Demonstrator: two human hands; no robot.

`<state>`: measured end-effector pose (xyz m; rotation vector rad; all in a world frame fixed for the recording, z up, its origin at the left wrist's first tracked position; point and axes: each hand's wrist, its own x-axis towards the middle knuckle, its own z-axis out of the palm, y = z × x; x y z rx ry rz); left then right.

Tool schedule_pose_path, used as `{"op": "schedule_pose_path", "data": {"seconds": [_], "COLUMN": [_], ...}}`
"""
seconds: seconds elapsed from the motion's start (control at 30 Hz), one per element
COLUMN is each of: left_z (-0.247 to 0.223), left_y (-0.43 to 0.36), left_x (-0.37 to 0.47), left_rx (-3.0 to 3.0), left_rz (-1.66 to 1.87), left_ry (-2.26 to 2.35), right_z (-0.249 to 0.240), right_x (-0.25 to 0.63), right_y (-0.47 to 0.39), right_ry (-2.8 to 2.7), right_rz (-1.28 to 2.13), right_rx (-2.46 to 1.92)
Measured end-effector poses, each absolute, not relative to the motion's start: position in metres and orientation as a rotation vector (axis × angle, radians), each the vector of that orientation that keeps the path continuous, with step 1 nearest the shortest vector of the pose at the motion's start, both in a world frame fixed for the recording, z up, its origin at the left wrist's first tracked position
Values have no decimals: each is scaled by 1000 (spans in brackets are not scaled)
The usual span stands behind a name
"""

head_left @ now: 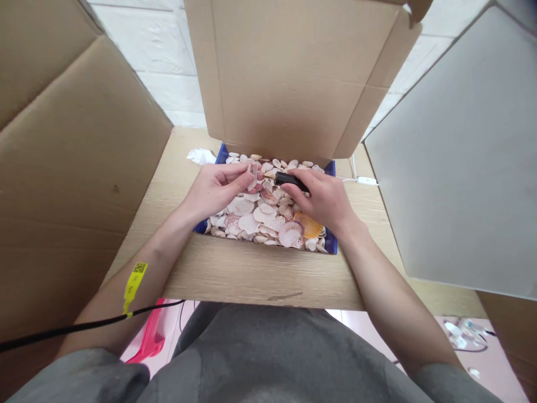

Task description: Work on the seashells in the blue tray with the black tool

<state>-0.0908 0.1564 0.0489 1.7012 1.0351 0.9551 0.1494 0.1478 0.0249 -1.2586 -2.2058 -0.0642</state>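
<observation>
A person's forearms stretch forward and angle inward, bringing both bare hands face to face above a blue-walled box (331, 240) of seashells (249, 224) on a wooden counter (260, 274). The left hand (222, 184) pinches a pale shell (252, 175) between thumb and fingers, at their very tips. The right hand (323, 196), back upward, has its fingers wrapped around a black-handled tool (290, 179), whose slim metallic tip points toward that shell; whether they touch is unclear. An orange scallop (309, 225) lies beside the right wrist.

From head height, one view looks forward and down past a grey shirt (260, 355) onto the near table (260, 274).
</observation>
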Motion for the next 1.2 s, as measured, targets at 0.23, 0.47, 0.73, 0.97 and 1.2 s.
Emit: {"op": "schedule_pose_path", "data": {"seconds": [0.23,0.47,0.73,0.97,1.2], "left_z": [50,52,50,46,54], "left_y": [158,156,156,155,155], "left_x": [-92,-90,-89,-88,-89], "left_rx": [1775,1716,1684,1685,1779], "left_rz": [854,713,874,1053,836], "left_ry": [1017,931,1007,1072,1030], "right_z": [25,26,24,25,24], "right_x": [155,155,154,150,156], "right_y": [150,146,149,146,149], "right_ry": [-2095,-1976,-2022,-2175,-2090], "right_rz": [-384,-518,-391,-144,-342], "right_rx": [-1105,-1016,-1162,-1255,-1172]}}
